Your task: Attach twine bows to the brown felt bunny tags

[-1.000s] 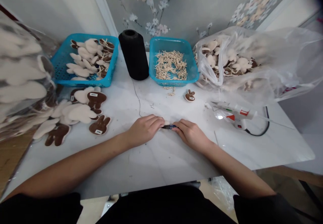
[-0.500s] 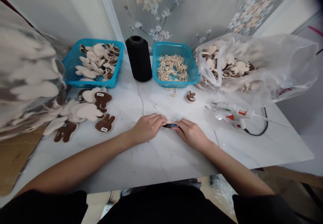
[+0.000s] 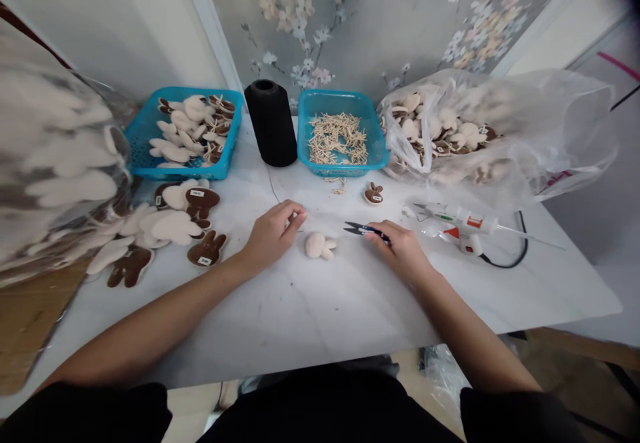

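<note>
A small cream rabbit-shaped plush piece (image 3: 319, 245) lies on the white table (image 3: 325, 303) between my hands, touched by neither. My left hand (image 3: 273, 233) rests to its left, thumb and fingertips pinched together, apparently on the thin black thread (image 3: 274, 191) that runs back to the black thread cone (image 3: 273, 123). My right hand (image 3: 400, 250) sits to the right, fingers closed on small black thread snips (image 3: 361, 230) whose blades point left toward the plush piece.
A blue basket of cream and brown rabbit pieces (image 3: 187, 133) stands back left, a blue tray of small tan bits (image 3: 341, 133) at centre back. A clear bag of pieces (image 3: 475, 136) lies right, a glue gun (image 3: 463, 223) beside it. Loose rabbit pieces (image 3: 170, 230) lie left.
My hands have parted: the left drew back to the left and the right moved right with the snips, leaving the cream plush piece lying uncovered between them.
</note>
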`<state>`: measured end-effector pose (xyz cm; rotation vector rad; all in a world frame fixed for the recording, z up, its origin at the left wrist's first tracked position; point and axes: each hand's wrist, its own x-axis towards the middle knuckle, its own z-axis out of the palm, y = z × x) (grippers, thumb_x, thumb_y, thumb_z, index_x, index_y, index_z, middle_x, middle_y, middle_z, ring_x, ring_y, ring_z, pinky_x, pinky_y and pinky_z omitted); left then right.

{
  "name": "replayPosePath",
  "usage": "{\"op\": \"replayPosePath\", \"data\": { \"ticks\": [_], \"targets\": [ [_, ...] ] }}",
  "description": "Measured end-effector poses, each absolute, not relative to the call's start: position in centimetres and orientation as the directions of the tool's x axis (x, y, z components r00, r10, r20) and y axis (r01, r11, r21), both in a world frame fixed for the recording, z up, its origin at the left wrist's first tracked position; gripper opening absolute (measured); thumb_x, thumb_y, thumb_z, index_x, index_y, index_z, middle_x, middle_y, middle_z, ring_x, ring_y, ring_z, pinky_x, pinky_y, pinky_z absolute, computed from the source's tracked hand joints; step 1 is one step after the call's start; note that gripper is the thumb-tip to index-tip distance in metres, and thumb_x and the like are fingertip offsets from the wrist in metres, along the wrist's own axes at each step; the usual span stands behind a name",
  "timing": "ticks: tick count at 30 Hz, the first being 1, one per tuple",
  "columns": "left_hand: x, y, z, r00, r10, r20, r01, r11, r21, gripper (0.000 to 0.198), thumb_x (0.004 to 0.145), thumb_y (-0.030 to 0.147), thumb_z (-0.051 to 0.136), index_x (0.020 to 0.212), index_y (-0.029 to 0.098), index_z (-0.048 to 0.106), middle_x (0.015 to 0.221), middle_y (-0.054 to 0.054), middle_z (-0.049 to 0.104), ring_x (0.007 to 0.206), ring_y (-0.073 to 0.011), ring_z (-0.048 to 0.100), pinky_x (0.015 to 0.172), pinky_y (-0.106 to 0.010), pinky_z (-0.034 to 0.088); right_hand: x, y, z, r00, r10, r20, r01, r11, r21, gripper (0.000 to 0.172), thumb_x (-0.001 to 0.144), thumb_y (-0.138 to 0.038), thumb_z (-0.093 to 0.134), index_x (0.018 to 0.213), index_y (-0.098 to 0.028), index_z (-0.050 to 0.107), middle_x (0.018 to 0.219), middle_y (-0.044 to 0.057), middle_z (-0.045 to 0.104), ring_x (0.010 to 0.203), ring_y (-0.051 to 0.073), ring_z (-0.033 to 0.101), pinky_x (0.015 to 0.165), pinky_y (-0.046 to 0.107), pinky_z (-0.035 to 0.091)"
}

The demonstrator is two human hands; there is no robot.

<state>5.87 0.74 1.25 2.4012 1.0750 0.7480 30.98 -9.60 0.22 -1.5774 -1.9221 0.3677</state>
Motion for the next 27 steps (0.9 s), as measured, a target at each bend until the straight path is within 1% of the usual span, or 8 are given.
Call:
{"op": "replayPosePath", "data": {
  "ticks": [3,5,9,12,19,21,23,27],
  "targets": [
    [5.4,2.3,1.3,0.551,0.792,0.263,0.709,-0.611,0.353,0.026,0.092,0.029,0.038,0.084,0.016,0.059,0.092,-0.007,0.061,0.089,-0.0213,0.056,0.076,-0.035,0.047,32.1,-9.6,0.4,-0.093,0.947,0.308,0.815,0.25,-0.523,0.03,0.093,-0.037,0.043,0.105,-0.016,0.06,0.089,0.01,0.064,0.084,0.023,0.058,0.077,0.037,0.048],
    [5.2,2.7,1.4,0.592,0.75,0.295,0.686,-0.661,0.304,0.021,0.089,0.026,0.042,0.095,0.015,0.058,0.1,-0.01,0.059,0.097,-0.0235,0.055,0.083,-0.039,0.047,32.3,-10.0,0.3,-0.108,0.94,0.323,0.83,0.264,-0.491,0.029,0.092,-0.036,0.043,0.105,-0.017,0.062,0.091,0.011,0.064,0.086,0.023,0.057,0.079,0.04,0.048],
    [5.2,1.5,1.9,0.863,0.421,0.279,0.321,-0.883,0.342,0.024,0.088,0.03,0.05,0.107,0.018,0.058,0.109,-0.008,0.061,0.103,-0.0193,0.056,0.09,-0.035,0.047,32.4,-11.5,-0.7,-0.107,0.939,0.327,0.843,0.26,-0.47,0.028,0.092,-0.036,0.045,0.106,-0.019,0.063,0.093,0.011,0.061,0.088,0.023,0.056,0.079,0.04,0.05],
    [5.6,0.1,2.0,0.947,0.217,0.236,0.15,-0.951,0.272,0.025,0.087,0.03,0.053,0.108,0.018,0.06,0.108,-0.008,0.065,0.101,-0.0195,0.058,0.089,-0.035,0.048,32.4,-12.8,-1.4,-0.13,0.943,0.307,0.844,0.268,-0.465,0.028,0.091,-0.034,0.046,0.109,-0.019,0.062,0.09,0.01,0.06,0.085,0.022,0.055,0.076,0.039,0.051],
    [6.3,-1.1,1.2,0.94,0.237,0.244,0.231,-0.971,0.053,0.024,0.085,0.014,0.047,0.106,0.012,0.059,0.106,-0.012,0.066,0.098,-0.0231,0.061,0.087,-0.037,0.05,31.2,-13.2,-1.4,-0.267,0.911,0.313,0.793,0.392,-0.465,0.031,0.089,-0.034,0.051,0.115,-0.021,0.06,0.09,0.009,0.06,0.085,0.021,0.055,0.076,0.038,0.053],
    [6.3,-1.0,1.3,0.904,0.338,0.261,0.31,-0.94,0.144,0.027,0.083,0.013,0.046,0.107,0.013,0.058,0.103,-0.012,0.067,0.094,-0.0231,0.063,0.083,-0.036,0.052,31.0,-13.0,-1.4,-0.28,0.909,0.309,0.774,0.404,-0.487,0.031,0.088,-0.035,0.051,0.115,-0.023,0.061,0.091,0.009,0.059,0.086,0.021,0.055,0.077,0.038,0.053],
    [6.5,-0.7,1.7,0.828,0.502,0.248,0.396,-0.838,0.374,0.027,0.082,0.015,0.047,0.108,0.016,0.056,0.098,-0.009,0.069,0.088,-0.0215,0.066,0.077,-0.035,0.054,30.8,-12.8,-1.6,-0.271,0.911,0.31,0.758,0.4,-0.515,0.03,0.088,-0.034,0.052,0.115,-0.024,0.061,0.092,0.009,0.058,0.087,0.021,0.055,0.077,0.038,0.053],
    [7.5,0.3,2.7,0.677,0.736,0.015,0.277,-0.274,0.921,0.021,0.08,0.027,0.059,0.099,0.017,0.055,0.094,-0.006,0.07,0.086,-0.0202,0.068,0.075,-0.035,0.057,30.7,-12.5,-1.8,-0.234,0.924,0.301,0.733,0.371,-0.57,0.029,0.084,-0.034,0.058,0.111,-0.024,0.064,0.093,0.008,0.057,0.088,0.02,0.055,0.077,0.036,0.053]
  ]
}}
